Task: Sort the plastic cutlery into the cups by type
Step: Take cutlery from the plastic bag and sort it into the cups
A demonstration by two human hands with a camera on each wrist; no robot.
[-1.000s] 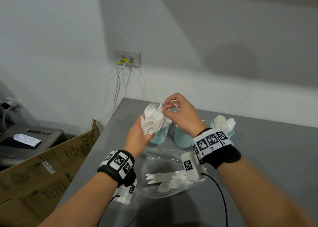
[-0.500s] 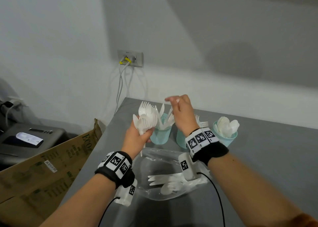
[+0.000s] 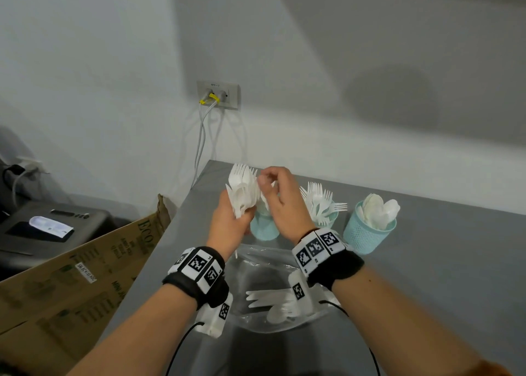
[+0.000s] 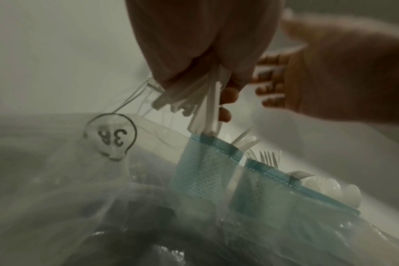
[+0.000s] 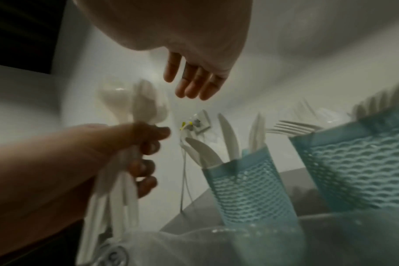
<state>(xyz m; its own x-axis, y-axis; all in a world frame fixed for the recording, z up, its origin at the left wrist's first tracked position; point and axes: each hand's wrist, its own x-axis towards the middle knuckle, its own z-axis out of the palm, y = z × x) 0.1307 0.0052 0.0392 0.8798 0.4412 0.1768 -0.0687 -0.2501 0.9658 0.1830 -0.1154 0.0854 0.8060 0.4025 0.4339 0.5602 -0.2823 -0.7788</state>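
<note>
flanking grey table (image 3: 427,261): cardboard box (image 3: 71,276), white wall (image 3: 313,62), socket (image 3: 218,94)

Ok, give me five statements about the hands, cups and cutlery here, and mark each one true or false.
1. The left hand grips a bundle of white cutlery. True.
2. The right hand holds a knife. False: its fingers hang empty in the right wrist view.
3. The rightmost cup holds spoons. True.
4. The forks stand in the leftmost cup. False: that cup holds knives; the forks are in the middle cup.
5. The clear plastic bag on the table is emptied. False: cutlery still lies in it.
</note>
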